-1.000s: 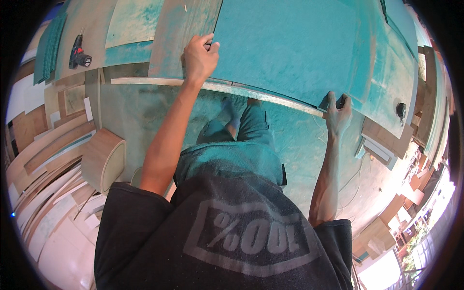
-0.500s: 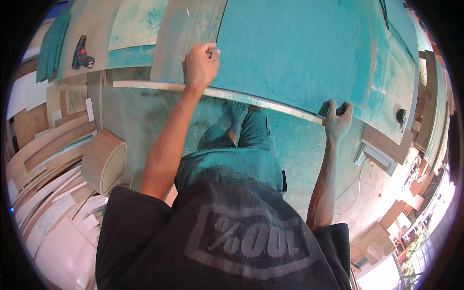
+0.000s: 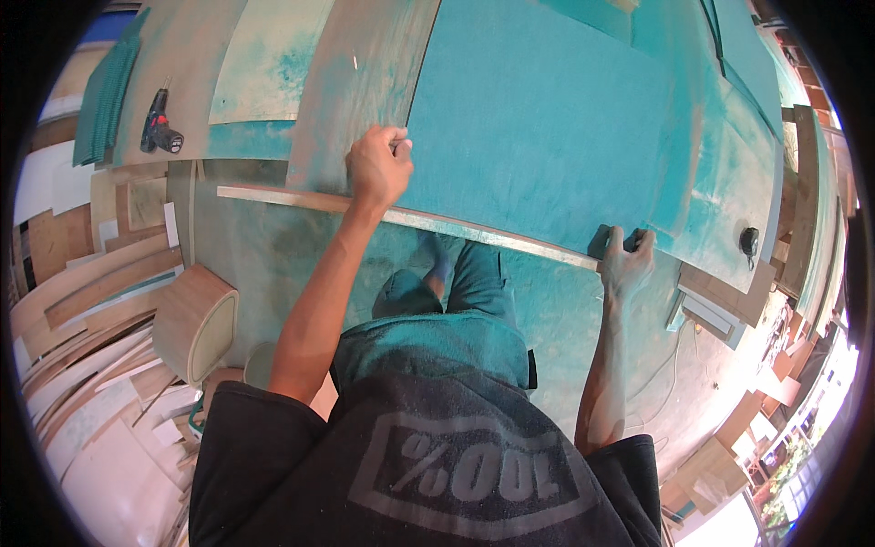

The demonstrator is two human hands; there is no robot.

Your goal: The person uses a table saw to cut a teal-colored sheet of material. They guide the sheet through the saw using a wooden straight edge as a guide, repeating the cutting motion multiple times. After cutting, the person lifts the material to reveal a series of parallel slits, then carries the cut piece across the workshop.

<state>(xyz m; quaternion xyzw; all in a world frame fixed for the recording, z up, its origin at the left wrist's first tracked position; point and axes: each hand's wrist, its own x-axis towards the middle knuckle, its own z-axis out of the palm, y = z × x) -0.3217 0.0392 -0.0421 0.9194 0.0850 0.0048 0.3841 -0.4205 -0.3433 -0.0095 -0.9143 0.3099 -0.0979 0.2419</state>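
Observation:
A broad flat panel coated in teal powder or paint (image 3: 538, 118) lies on the worktable before me. My left hand (image 3: 380, 167) is closed at its left near corner, fingers curled and thumb against the forefinger; what they pinch is hidden. At the right near corner, the bent fingers of my right hand (image 3: 629, 262) grip the panel's edge, a dark shadow beside them. A long narrow wooden strip (image 3: 456, 228) runs along the near edge between my hands and sticks out past my left one.
A cordless drill (image 3: 161, 123) lies at the table's left, near a stack of teal corrugated pieces (image 3: 108, 108). On the right sits a small black rounded object (image 3: 749, 242). Rounded wooden box (image 3: 193, 324) and board offcuts (image 3: 100, 319) crowd the left floor; boards (image 3: 715, 310) lean at right.
The view has shifted, so table, panel and both hands appear lower in the picture. Both hands keep their places at the panel's near corners, with their grips looking the same.

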